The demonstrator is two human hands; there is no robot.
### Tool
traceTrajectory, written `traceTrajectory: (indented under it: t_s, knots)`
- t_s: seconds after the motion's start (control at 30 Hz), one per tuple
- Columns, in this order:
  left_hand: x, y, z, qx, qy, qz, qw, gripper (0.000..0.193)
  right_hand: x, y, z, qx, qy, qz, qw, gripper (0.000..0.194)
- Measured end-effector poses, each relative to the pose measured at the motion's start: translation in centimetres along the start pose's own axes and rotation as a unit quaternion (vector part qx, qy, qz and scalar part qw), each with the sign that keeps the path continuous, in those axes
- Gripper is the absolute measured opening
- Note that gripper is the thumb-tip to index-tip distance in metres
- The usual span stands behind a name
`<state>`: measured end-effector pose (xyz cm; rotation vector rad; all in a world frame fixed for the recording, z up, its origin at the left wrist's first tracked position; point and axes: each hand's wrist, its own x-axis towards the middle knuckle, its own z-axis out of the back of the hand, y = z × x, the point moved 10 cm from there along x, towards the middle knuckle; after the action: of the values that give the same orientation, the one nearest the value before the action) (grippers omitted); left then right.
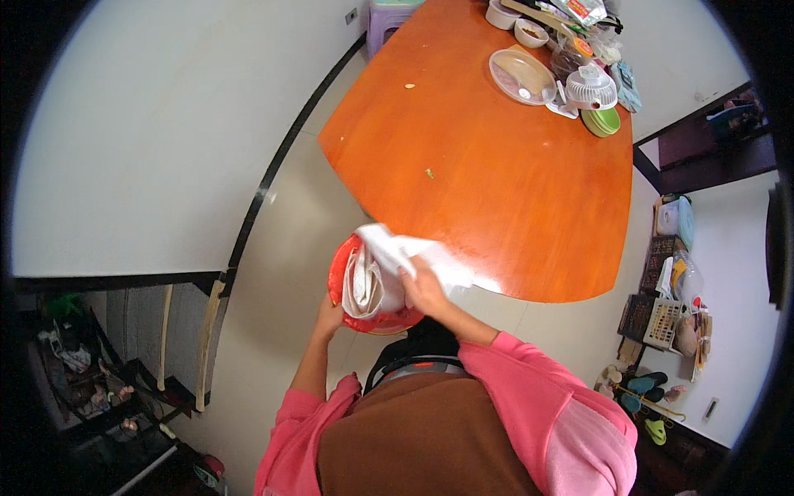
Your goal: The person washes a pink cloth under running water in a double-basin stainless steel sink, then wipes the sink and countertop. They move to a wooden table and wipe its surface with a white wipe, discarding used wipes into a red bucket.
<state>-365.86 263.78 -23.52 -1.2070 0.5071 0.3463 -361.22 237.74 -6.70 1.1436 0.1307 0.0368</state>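
Observation:
My left hand [330,314] grips the left rim of a red bowl or basin [338,273], held in front of my body just off the near left edge of the table. A rolled whitish cloth or bag [361,288] lies inside it. My right hand [425,288] is closed on a white cloth or tissue [388,248], partly blurred, that spreads over the red bowl and the table's edge. Most of my left fingers are hidden under the bowl.
On the orange wooden table [471,186], an oval clear lid [522,76], a small white fan [591,88], green bowls [600,122] and a white bowl [531,33] stand at the far right. Small scraps dot its top. A purple stool [384,25] stands behind. Baskets [662,322] line the right wall.

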Motion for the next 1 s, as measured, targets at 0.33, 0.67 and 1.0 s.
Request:
traceTrajectory:
  t_s: [0.33, 0.67, 1.0]
  knots:
    - [1.8, -1.6, 2.9, -0.095, 0.021, 0.139, 0.985, 0.037, 5.1, -1.8, 12.9, 0.581, -0.16, -0.225, 0.766, 0.047]
    - [4.5, -4.6, 5.8, -0.048, 0.009, 0.148, 0.988, 0.041, 2.0, -0.8, 42.8, -0.115, -0.493, -0.044, 0.861, 0.054]
    - [5.3, -8.9, 8.3, -0.019, -0.039, 0.154, 0.987, 0.038, 20.0, -18.1, 43.0, -0.372, -0.323, -0.17, 0.854, 0.058]
